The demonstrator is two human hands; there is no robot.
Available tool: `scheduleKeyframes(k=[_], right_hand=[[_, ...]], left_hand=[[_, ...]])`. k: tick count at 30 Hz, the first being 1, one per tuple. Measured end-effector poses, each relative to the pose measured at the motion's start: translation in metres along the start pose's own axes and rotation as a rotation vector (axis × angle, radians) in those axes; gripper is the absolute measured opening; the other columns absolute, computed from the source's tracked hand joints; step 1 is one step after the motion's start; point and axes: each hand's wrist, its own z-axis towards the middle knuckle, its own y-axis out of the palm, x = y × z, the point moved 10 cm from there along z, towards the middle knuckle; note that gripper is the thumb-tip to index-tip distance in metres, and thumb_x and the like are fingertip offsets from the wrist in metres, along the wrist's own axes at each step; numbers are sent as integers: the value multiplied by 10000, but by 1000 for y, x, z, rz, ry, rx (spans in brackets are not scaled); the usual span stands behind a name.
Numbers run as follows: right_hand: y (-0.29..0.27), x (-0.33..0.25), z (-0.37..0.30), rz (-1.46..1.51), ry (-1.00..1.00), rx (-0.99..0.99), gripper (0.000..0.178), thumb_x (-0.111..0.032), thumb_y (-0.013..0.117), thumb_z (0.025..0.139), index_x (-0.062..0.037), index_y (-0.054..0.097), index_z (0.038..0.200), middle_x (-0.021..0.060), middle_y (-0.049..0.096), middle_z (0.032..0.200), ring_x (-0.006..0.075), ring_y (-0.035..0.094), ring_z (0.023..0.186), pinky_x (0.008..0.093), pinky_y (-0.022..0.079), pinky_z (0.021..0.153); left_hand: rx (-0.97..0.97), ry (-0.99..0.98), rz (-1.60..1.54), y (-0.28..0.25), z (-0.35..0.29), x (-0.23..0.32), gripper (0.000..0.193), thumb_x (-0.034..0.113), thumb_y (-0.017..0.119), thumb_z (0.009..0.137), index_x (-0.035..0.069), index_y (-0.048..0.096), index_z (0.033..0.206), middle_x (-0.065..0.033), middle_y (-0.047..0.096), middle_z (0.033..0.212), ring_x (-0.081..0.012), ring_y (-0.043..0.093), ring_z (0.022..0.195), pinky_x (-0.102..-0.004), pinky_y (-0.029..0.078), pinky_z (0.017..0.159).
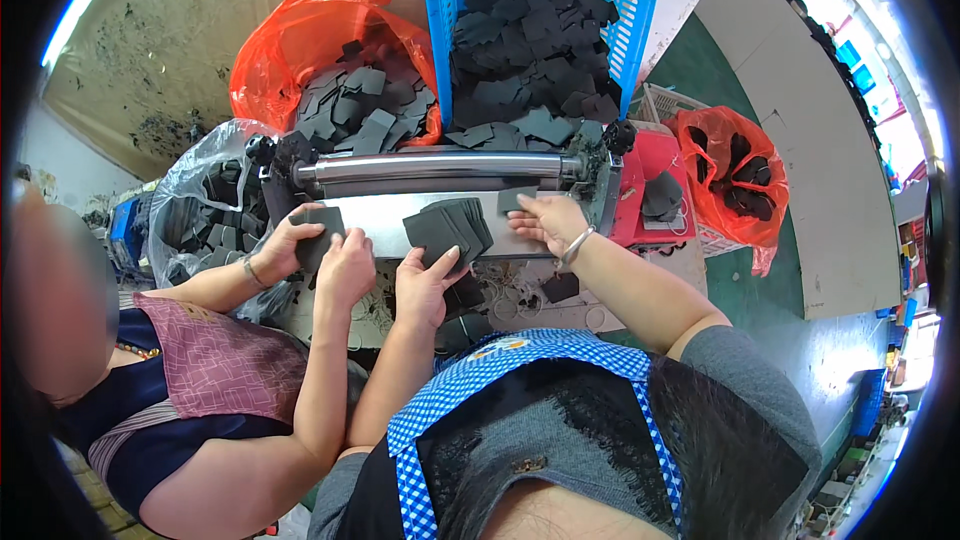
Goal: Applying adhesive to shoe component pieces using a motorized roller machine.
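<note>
My left hand (425, 285) grips a fanned stack of dark grey, roughly square flat pieces (440, 230), thumb on top. Over the right part of a shiny metal plate (385, 215), my right hand (552, 224) pinches the edge of a single dark flat piece (515, 202), its other fingers loosely curled. Just beyond the plate lies a long steel roller (440, 166) of a machine. At my left, a co-worker's two hands (345, 265) hold another dark flat piece (318, 240) near the plate's left end.
Behind the roller stand a blue basket (437, 40) heaped with dark pieces and an orange bag (265, 50) of similar pieces. A clear bag (170, 210) sits left, a second orange bag (765, 230) right, beside a red machine part (640, 175). Scraps litter the bench (600, 315) in front.
</note>
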Motion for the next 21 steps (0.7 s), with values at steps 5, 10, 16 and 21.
scheduleKeyframes(k=[5, 10, 16, 21], right_hand=[[39, 19, -14, -215, 0, -330, 208, -209, 688, 788, -33, 586, 830, 23, 588, 713, 92, 576, 577, 154, 378, 433], [14, 28, -4, -190, 201, -136, 239, -240, 690, 790, -31, 581, 832, 20, 569, 645, 81, 556, 539, 175, 418, 430], [30, 6, -3, -79, 8, -218, 193, -214, 655, 821, -44, 567, 840, 43, 600, 708, 92, 566, 545, 164, 431, 448], [44, 24, -13, -137, 134, -366, 229, -270, 666, 809, -66, 563, 826, 26, 611, 712, 65, 579, 568, 176, 433, 455]], left_hand=[[-33, -29, 18, 2, 3, -7, 230, 1, 600, 813, -21, 517, 1027, -118, 605, 966, -191, 610, 849, -352, 536, 745], [20, -11, -17, -3, 3, -4, 212, 12, 602, 816, -22, 523, 1010, -112, 609, 958, -190, 613, 838, -354, 539, 738], [13, 11, 9, -2, 3, 1, 173, 13, 577, 836, -22, 491, 983, -114, 591, 957, -197, 612, 839, -359, 550, 725], [35, 3, -25, -4, 2, 1, 200, 18, 581, 835, -21, 486, 1006, -117, 589, 982, -192, 611, 847, -350, 548, 719]])
